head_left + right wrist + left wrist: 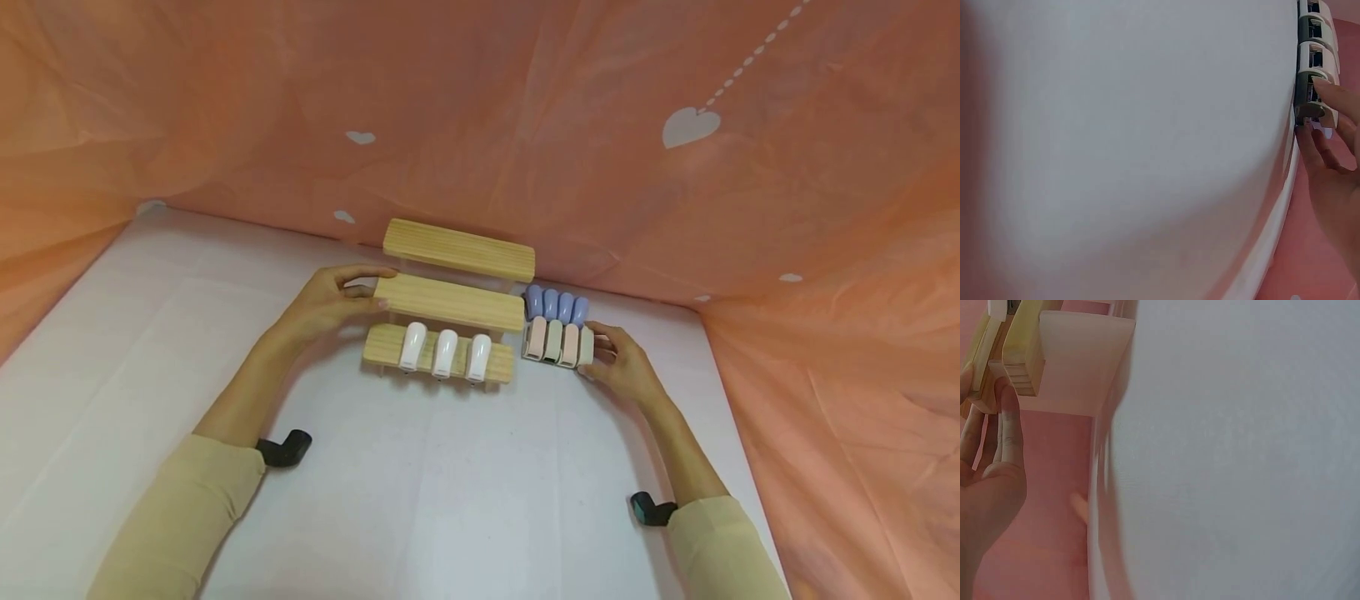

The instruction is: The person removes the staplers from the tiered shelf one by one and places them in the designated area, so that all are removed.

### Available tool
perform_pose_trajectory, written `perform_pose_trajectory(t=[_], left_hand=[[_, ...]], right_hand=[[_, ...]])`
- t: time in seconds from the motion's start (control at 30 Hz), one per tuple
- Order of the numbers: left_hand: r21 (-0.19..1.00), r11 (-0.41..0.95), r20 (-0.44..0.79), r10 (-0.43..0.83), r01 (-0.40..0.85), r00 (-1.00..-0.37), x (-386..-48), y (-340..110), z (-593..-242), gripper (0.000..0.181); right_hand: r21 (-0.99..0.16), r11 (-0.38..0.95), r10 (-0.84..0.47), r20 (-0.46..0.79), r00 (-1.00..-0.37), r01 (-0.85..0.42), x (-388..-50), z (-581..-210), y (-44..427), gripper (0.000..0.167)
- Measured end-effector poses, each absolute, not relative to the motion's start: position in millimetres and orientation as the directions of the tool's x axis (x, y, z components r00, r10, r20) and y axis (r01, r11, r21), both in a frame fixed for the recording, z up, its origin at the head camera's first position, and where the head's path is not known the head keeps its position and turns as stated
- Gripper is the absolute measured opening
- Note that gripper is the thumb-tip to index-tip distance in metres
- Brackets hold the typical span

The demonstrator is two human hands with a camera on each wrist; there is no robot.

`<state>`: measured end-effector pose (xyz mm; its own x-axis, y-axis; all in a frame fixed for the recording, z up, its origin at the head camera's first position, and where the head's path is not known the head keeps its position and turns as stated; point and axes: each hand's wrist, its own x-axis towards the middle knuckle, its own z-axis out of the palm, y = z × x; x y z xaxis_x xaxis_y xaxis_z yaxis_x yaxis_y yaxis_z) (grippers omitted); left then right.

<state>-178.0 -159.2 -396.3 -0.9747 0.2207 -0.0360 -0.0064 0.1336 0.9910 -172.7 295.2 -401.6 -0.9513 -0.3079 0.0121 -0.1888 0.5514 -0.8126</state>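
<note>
A stand with three wooden tiers has a bare top board (459, 250) and a bare middle board (450, 302). Three white rounded items (445, 353) lie on the bottom board (385, 345). My left hand (318, 304) grips the left end of the middle board, thumb and fingers at its edges; the left wrist view shows the hand (991, 481) there too. Right of the stand, pink and pale green stapler-like items (553, 340) form a row. My right hand (626, 367), also in the right wrist view (1335, 187), pinches the rightmost green item (1310, 100).
Several blue-purple rounded items (558, 305) stand in a row just behind the pink and green ones. The white table (450, 483) extends in front of the stand. An orange-pink cloth (480, 125) with white hearts hangs close behind and at both sides.
</note>
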Motion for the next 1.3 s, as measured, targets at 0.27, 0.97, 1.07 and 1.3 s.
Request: perform_pose_trajectory(t=[0.27,0.97,1.07,1.3], left_hand=[[0.989,0.148,-0.044,0.219,-0.011,-0.975,-178.8,-159.5,-394.7,0.047],[0.991,0.131,-0.015,0.237,0.017,-0.971,-178.6,-160.1,-397.7,0.050],[0.990,0.144,-0.025,0.228,0.009,-0.973,-178.5,-159.8,-397.1,0.049],[0.991,0.132,-0.016,0.235,0.016,-0.972,-179.5,-160.1,-398.8,0.050]], right_hand=[[-0.843,0.494,-0.245,0.102,-0.964,-0.215,-165.0,-385.0,288.7,0.063],[-0.868,0.240,-0.221,0.387,-0.895,-0.435,-153.3,-410.7,271.4,0.040],[-0.870,0.207,-0.245,0.396,-0.885,-0.447,-149.9,-411.7,264.4,0.040],[-0.872,0.171,-0.305,0.395,-0.867,-0.458,-143.3,-411.3,246.6,0.044]])
